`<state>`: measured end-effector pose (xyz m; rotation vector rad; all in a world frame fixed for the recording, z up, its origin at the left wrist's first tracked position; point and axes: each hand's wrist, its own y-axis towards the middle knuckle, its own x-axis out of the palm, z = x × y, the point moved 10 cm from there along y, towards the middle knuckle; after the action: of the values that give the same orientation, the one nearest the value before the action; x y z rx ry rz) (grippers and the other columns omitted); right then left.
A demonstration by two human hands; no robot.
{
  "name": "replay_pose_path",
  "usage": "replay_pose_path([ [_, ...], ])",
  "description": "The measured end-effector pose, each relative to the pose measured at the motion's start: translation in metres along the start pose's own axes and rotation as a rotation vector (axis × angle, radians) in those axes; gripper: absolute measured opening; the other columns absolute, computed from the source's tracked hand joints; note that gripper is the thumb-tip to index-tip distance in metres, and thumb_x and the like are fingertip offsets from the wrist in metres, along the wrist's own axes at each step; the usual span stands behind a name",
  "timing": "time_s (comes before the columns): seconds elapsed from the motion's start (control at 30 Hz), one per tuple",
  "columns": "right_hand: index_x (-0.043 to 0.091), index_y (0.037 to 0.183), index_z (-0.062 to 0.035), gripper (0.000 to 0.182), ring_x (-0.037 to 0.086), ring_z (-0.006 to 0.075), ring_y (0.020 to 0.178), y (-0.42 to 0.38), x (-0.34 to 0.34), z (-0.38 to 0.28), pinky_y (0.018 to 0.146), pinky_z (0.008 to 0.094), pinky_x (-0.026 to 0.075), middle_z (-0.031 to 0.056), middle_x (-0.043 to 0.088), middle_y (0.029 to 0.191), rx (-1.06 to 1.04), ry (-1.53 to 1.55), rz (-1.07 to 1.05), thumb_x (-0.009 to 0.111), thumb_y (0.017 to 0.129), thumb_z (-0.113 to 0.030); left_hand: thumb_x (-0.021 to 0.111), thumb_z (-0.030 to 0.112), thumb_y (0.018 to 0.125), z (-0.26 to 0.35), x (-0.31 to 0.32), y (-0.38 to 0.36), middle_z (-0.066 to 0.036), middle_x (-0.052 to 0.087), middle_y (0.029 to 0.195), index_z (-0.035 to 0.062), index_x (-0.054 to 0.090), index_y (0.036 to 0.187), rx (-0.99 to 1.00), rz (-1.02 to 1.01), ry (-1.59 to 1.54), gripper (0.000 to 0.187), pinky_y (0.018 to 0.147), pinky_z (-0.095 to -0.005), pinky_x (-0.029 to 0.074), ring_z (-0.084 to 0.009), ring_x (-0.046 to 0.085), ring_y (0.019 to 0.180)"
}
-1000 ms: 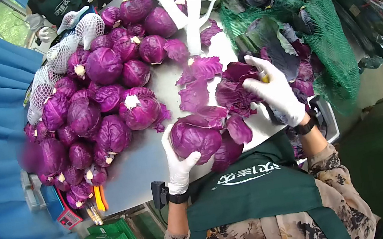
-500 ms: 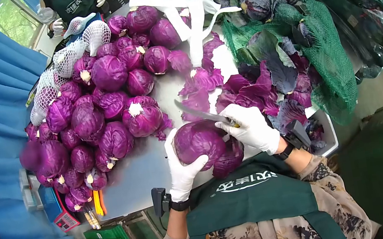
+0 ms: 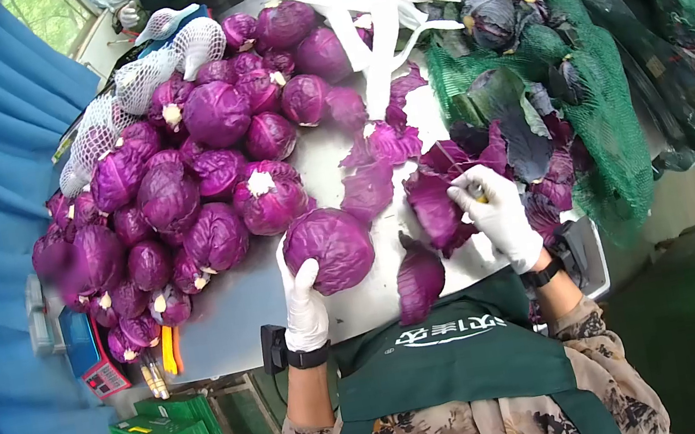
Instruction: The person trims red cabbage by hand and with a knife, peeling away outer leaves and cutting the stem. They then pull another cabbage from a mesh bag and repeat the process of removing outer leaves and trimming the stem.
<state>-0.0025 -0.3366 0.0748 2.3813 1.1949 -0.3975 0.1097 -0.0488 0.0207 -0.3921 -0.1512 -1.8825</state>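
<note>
Left hand (image 3: 305, 307) cupping red cabbage (image 3: 330, 248) from below-left.

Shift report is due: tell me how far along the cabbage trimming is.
Done: a big pile of trimmed cabbages on the table. In hand: the left hand holds one cabbage; the right hand is among loose leaves. Left: untrimmed heads in green net sacks.
</note>
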Motion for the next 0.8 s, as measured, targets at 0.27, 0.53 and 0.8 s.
replay_pose_path([
  [0.27, 0.068, 0.109, -0.0061, 0.03, 0.062, 0.0122, 0.097, 0.002, 0.03, -0.028, 0.084, 0.0289, 0.05, 0.0076, 0.065, 0.105, 0.129, 0.239, -0.241, 0.076, 0.082, -0.016, 0.064, 0.05, 0.082, -0.033, 0.004, 0.0, -0.009, 0.049, 0.139, 0.0105, 0.042, 0.14, -0.244, -0.02, -0.636, 0.074, 0.106, -0.0508, 0.04, -0.0296, 0.047, 0.128],
  [0.53, 0.063, 0.121, -0.0095, 0.041, 0.061, 0.0147, 0.089, -0.003, 0.063, -0.076, 0.08, 0.0289, 0.049, 0.0052, 0.062, 0.097, -0.018, 0.278, -0.318, 0.073, 0.081, -0.012, 0.082, 0.046, 0.064, 0.007, 0.038, 0.01, -0.013, 0.042, 0.139, 0.0015, 0.029, 0.146, 0.106, -0.256, -0.052, 0.107, 0.11, -0.0421, 0.037, -0.0277, 0.045, 0.128],
  [0.8, 0.068, 0.109, -0.0127, 0.032, 0.066, 0.0174, 0.078, -0.049, 0.082, -0.123, 0.067, 0.0278, 0.052, 0.0053, 0.063, 0.094, -0.4, 0.035, -0.586, 0.067, 0.078, -0.003, 0.08, 0.057, 0.065, 0.015, 0.028, 0.016, -0.017, 0.036, 0.144, -0.0028, 0.026, 0.146, 0.357, -0.203, 0.191, 0.114, 0.113, -0.0425, 0.03, -0.0295, 0.037, 0.134],
])
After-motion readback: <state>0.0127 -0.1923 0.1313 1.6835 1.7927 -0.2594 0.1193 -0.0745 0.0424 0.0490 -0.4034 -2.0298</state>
